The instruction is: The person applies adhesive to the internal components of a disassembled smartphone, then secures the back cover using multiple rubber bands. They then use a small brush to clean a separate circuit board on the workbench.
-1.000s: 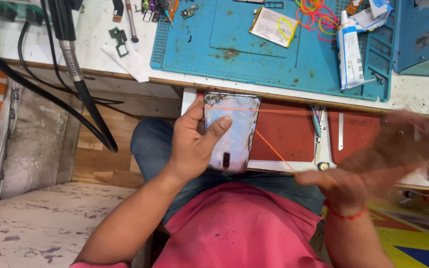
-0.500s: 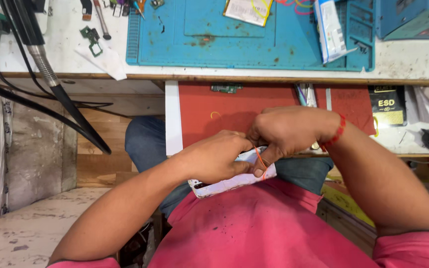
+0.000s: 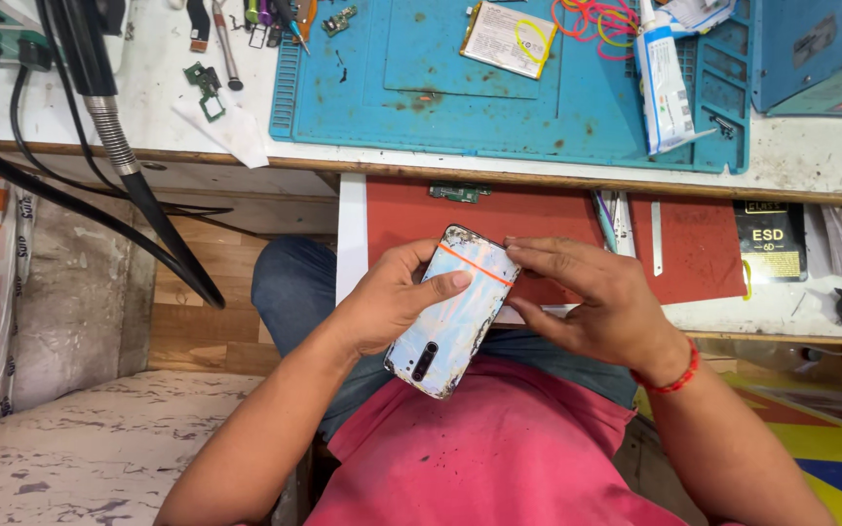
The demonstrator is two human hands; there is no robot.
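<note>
A phone back cover (image 3: 452,314), pearly white with a dark camera slot and dirty edges, is held tilted over my lap. My left hand (image 3: 387,300) grips it from the left side, thumb lying across its face. A thin orange rubber band crosses the cover's upper end. My right hand (image 3: 596,307), with a red thread at the wrist, pinches the cover's upper right edge with thumb and fingers.
An open red-lined drawer (image 3: 694,248) with small tools and a black packet (image 3: 770,251) lies beyond my hands. Above it, a blue work mat (image 3: 499,88) carries a battery (image 3: 509,37), a glue tube (image 3: 663,83) and coloured bands. Black cables and a hose (image 3: 119,146) hang at left.
Both hands were bunched together low at my lap half a second ago; now they have come apart and the cover sits face up between them, the band around its top.
</note>
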